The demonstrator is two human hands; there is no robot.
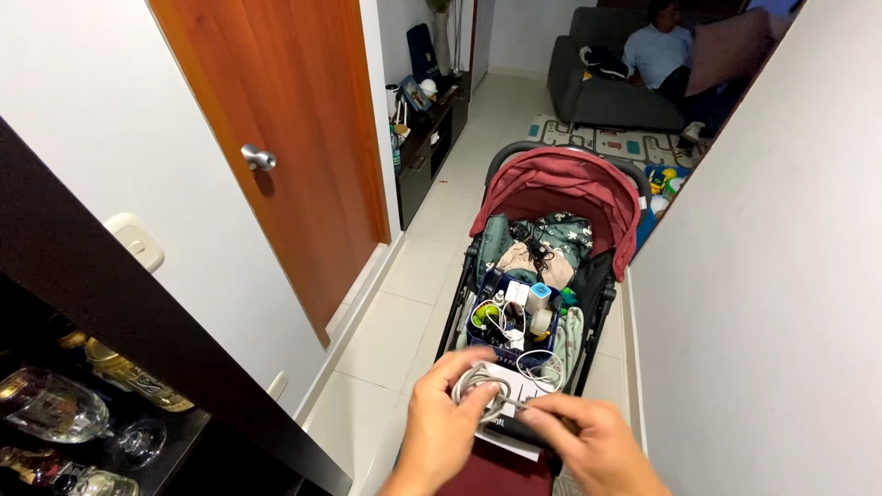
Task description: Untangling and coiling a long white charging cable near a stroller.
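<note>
Two hands: both of mine are on one coil of pale cable, low in the head view, above the near end of a stroller.
Left hand [439, 430]: fingers curled around the left side of the cable coil [480, 386], thumb over the top; closed on the loops, not wide.
Right hand [588, 445]: fingertips pinched narrow on the strand that runs out of the coil's right side; I cannot tell whether it grips the plug end or only the wire.
Coil's place: between my two hands, touching both, nearer the left palm than the right.
Long axis: the loops lie roughly left to right, from my left thumb toward my right fingertips, tilted slightly down to the right.
Nearer hand: the left carries the bulk of the coil; the right holds only the loose strand.
Under the grip: a white box [510, 381] just below and beyond the coil, touching or nearly so; I cannot tell which.
Beyond the grip: a dark blue bin [478, 342] of small gadgets and wires sits in the stroller [602, 303], just past my fingers; its red canopy [560, 188] is further off.
Left of the grip: a wooden door [294, 138] and a dark shelf with glasses [50, 404], well apart.
Far beyond: a person seated on a grey sofa [597, 92].
</note>
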